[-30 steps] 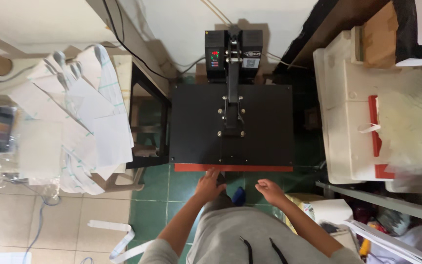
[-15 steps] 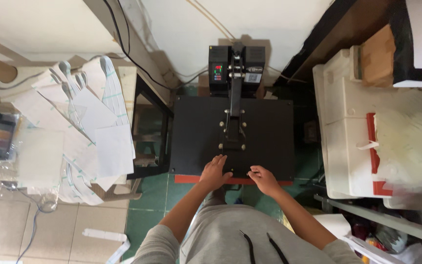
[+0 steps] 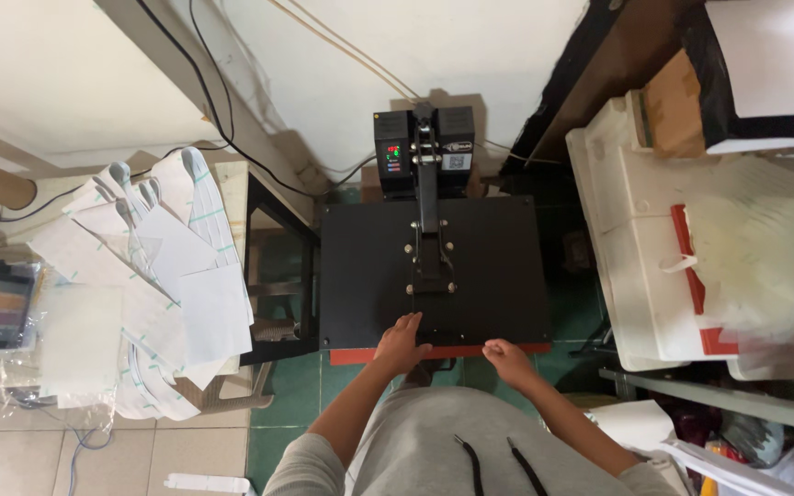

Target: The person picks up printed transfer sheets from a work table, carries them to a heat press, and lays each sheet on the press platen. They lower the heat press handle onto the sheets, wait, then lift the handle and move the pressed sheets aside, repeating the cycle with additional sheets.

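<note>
honestly, best to keep left hand flat on heat press front edge, right hand loosely curled there, pinching nothing, clear of the hinge arm.

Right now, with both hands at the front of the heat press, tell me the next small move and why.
Probably bring the left hand and right hand together on the handle at the front middle of the heat press. The black top plate lies flat over the red pad, both hands rest on its front edge, and neither visibly grips anything yet.
</note>
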`<state>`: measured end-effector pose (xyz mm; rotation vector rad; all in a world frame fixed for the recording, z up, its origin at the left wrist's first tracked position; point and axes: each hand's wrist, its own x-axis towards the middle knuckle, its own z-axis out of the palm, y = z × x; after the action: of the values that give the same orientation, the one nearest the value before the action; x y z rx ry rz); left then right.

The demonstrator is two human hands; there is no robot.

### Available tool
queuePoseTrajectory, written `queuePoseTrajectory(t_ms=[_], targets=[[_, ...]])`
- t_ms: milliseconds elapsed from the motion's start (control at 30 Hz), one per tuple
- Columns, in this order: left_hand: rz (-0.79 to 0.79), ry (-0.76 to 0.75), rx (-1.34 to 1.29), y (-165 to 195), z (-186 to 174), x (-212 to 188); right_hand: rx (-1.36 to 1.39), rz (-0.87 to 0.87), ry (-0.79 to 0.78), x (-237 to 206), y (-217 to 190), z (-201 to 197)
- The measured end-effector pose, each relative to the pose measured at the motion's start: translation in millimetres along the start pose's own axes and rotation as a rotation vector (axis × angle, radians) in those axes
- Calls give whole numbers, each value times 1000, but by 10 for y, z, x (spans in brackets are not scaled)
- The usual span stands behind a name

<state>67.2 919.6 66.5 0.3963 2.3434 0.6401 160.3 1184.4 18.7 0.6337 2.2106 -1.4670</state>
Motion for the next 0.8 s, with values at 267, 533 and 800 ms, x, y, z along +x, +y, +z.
queuePoseTrajectory(t_ms=[267,533,800], targets=[[78,37,100,-105,254,-85,-5,-82,30,-67,75,43],[196,116,151,-20,368,26,-15,-159,-5,16,20,-33],[138,-17,315,465,422,610,-43,-194,299,679,-464,414]])
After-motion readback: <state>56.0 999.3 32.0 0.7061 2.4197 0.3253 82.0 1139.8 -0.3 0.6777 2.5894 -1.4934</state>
